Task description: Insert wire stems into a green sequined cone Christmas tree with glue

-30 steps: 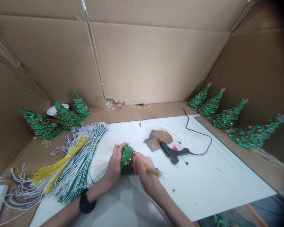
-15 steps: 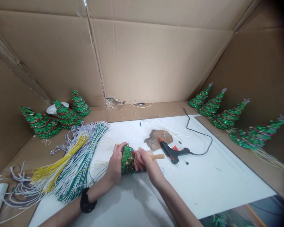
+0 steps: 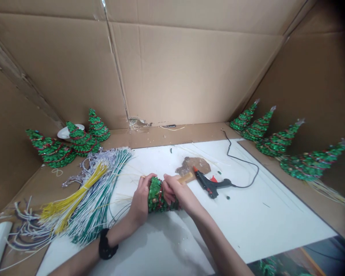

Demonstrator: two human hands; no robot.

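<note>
A small green tinsel Christmas tree (image 3: 156, 197) with a red garland lies on its side on the white board. My left hand (image 3: 140, 197) is closed around its left end, steadying it. My right hand (image 3: 176, 191) is closed on a tan stick (image 3: 186, 178), whose blunt end juts out behind the fist; the front end is hidden by the fingers and tinsel. Those fingers press against the tree's garland. Just to the right, a black hot glue gun (image 3: 211, 184) with an orange tip rests beside a piece of glue-stained cardboard (image 3: 199, 167).
Left of my hands lie bundles of yellow ties (image 3: 74, 195) and green-and-white ties (image 3: 103, 203). Finished trees (image 3: 86, 140) stand at the back left, near a white dish (image 3: 63, 132). Several star-topped trees (image 3: 276, 140) line the right side. The gun's black cord (image 3: 248, 163) curves rearward.
My right hand has turned, so the stick's free end has swung up and toward the back. My left hand still steadies the tree in nearly the same place.
</note>
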